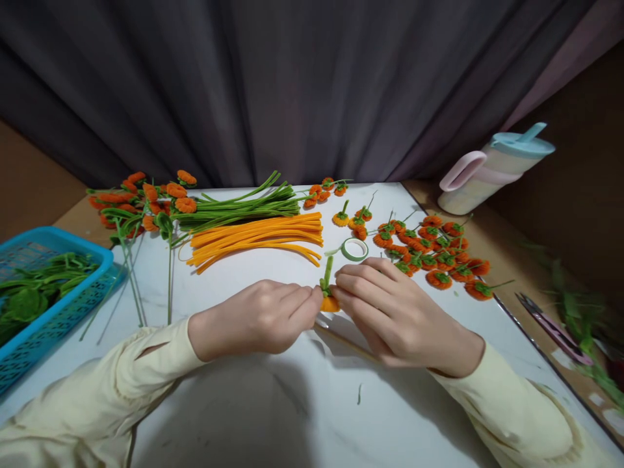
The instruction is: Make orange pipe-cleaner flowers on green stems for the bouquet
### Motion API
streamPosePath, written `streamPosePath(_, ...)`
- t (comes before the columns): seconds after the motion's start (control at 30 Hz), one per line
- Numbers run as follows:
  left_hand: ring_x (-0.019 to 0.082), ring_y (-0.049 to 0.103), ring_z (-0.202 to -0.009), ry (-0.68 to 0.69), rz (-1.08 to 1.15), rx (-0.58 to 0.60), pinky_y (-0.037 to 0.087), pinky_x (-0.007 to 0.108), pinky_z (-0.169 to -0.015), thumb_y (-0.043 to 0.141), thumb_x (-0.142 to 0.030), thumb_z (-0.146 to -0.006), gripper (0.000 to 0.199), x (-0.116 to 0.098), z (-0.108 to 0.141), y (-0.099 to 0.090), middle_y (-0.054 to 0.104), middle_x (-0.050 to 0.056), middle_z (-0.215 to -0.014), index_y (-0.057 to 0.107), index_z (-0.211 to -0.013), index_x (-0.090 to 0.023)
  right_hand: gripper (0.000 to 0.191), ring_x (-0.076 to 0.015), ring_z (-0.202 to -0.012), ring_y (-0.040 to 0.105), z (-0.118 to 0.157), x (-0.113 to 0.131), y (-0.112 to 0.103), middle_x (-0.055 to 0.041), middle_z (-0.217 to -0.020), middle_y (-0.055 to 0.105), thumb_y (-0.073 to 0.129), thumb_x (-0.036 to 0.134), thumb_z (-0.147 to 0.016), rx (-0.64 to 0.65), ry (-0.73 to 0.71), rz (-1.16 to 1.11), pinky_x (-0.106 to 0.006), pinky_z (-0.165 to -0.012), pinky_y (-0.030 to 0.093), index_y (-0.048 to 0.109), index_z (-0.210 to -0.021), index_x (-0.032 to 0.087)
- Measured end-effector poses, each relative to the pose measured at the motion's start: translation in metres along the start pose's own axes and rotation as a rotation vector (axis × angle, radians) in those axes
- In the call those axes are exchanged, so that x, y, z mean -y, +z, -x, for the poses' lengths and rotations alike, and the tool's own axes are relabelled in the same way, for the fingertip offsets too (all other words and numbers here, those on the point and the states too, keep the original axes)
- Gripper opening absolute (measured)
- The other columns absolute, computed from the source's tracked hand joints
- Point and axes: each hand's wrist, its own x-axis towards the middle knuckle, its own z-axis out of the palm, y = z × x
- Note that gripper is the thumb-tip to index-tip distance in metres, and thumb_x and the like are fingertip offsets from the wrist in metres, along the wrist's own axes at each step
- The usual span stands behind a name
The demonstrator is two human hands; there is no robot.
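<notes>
Presently, the left hand (266, 315) and right hand (397, 318) hold an orange piece (330, 304) between them, fingers pinched nearly closed on its opposite sides, over the middle of the table (219, 416), well in from the right edge. Hazards, as judged: uneven pressure could flatten the piece or skew its green stem (328, 268); a stray right-hand movement could push the tape roll (345, 251) towards the far edge. Condition: rounded, fuzzy-looking, yellowish orange base; green collar; stem near upright; sides covered by fingers.
</notes>
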Motion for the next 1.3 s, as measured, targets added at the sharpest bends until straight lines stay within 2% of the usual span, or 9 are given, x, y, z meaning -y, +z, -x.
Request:
streamPosePath(0.07, 0.014, 0.066, -0.065, -0.009, 0.001, 0.000, 0.054, 0.021, -0.059, 0.039, -0.011, -0.090, 0.017, 0.001, 0.000, 0.000, 0.068, 0.005, -0.072, 0.055, -0.096, -0.009, 0.019, -0.0239, -0.089, 0.057, 0.000, 0.000, -0.002, -0.0156, -0.094, 0.063, 0.043, 0.020, -0.092, 0.021, 0.024, -0.039, -0.039, -0.071, 0.047, 0.058, -0.094, 0.008)
streamPosePath(0.13, 0.014, 0.066, -0.065, -0.011, 0.012, -0.004, 0.054, 0.021, -0.058, 0.040, -0.011, -0.090, 0.016, 0.000, 0.000, 0.000, 0.068, 0.005, -0.072, 0.055, -0.096, -0.009, 0.017, -0.0227, -0.083, 0.057, 0.000, 0.002, 0.000, -0.0159, -0.091, 0.064, 0.048, 0.022, -0.091, -0.019, 0.038, -0.016, -0.037, -0.066, 0.047, 0.058, -0.092, 0.008)
streamPosePath(0.27, 0.015, 0.066, -0.063, -0.024, 0.047, -0.016, 0.054, 0.024, -0.056, 0.044, -0.012, -0.089, 0.015, -0.002, 0.001, -0.001, 0.068, 0.006, -0.072, 0.055, -0.096, -0.005, 0.007, -0.0208, -0.076, 0.057, 0.002, 0.006, 0.009, -0.0151, -0.082, 0.064, 0.049, 0.008, -0.087, -0.145, 0.030, 0.044, -0.034, -0.061, 0.047, 0.056, -0.087, 0.007)
streamPosePath(0.47, 0.015, 0.066, -0.066, -0.047, 0.080, -0.002, 0.054, 0.023, -0.059, 0.043, -0.011, -0.087, 0.016, -0.004, 0.001, -0.004, 0.069, 0.005, -0.074, 0.055, -0.096, -0.007, 0.008, -0.0229, -0.079, 0.059, 0.006, 0.006, 0.012, -0.0164, -0.083, 0.065, 0.051, 0.003, -0.083, -0.233, -0.030, 0.066, -0.034, -0.061, 0.048, 0.057, -0.089, 0.006)
streamPosePath(0.73, 0.014, 0.065, -0.063, -0.043, 0.079, 0.025, 0.052, 0.022, -0.057, 0.041, -0.017, -0.088, 0.018, -0.004, -0.005, -0.010, 0.066, 0.004, -0.069, 0.057, -0.087, -0.010, 0.006, -0.0233, -0.077, 0.060, 0.005, 0.008, 0.010, -0.0153, -0.080, 0.066, 0.055, 0.006, -0.083, -0.233, -0.045, 0.074, -0.034, -0.060, 0.048, 0.061, -0.084, 0.004)
streamPosePath(0.83, 0.013, 0.064, -0.063, -0.066, 0.107, 0.027, 0.051, 0.021, -0.056, 0.039, -0.020, -0.089, 0.021, -0.002, -0.005, -0.012, 0.065, 0.004, -0.069, 0.057, -0.083, -0.013, 0.013, -0.0243, -0.081, 0.061, 0.006, 0.011, 0.008, -0.0161, -0.085, 0.066, 0.049, 0.006, -0.085, -0.173, -0.057, 0.086, -0.034, -0.061, 0.049, 0.062, -0.082, 0.004)
streamPosePath(0.97, 0.012, 0.064, -0.066, -0.061, 0.173, 0.085, 0.050, 0.020, -0.061, 0.038, -0.015, -0.089, 0.021, 0.001, -0.003, -0.016, 0.065, 0.004, -0.070, 0.057, -0.082, -0.015, 0.024, -0.0260, -0.087, 0.062, 0.007, 0.015, 0.004, -0.0168, -0.091, 0.066, 0.040, 0.005, -0.089, -0.099, -0.106, 0.106, -0.033, -0.059, 0.047, 0.063, -0.083, 0.004)
streamPosePath(1.17, 0.013, 0.064, -0.067, -0.090, 0.234, 0.077, 0.051, 0.020, -0.063, 0.040, -0.019, -0.091, 0.020, 0.004, -0.004, -0.021, 0.066, 0.004, -0.069, 0.058, -0.085, -0.015, 0.024, -0.0248, -0.087, 0.062, 0.009, 0.016, 0.002, -0.0136, -0.089, 0.067, 0.042, 0.007, -0.088, -0.133, -0.123, 0.167, -0.032, -0.058, 0.046, 0.065, -0.080, 0.007)
streamPosePath(1.3, 0.011, 0.063, -0.065, -0.083, 0.242, 0.063, 0.049, 0.018, -0.061, 0.040, -0.016, -0.091, 0.019, 0.004, -0.003, -0.020, 0.065, 0.003, -0.069, 0.058, -0.085, -0.015, 0.022, -0.0251, -0.084, 0.062, 0.009, 0.016, 0.002, -0.0142, -0.086, 0.067, 0.044, 0.006, -0.086, -0.175, -0.132, 0.189, -0.032, -0.057, 0.046, 0.065, -0.082, 0.004)
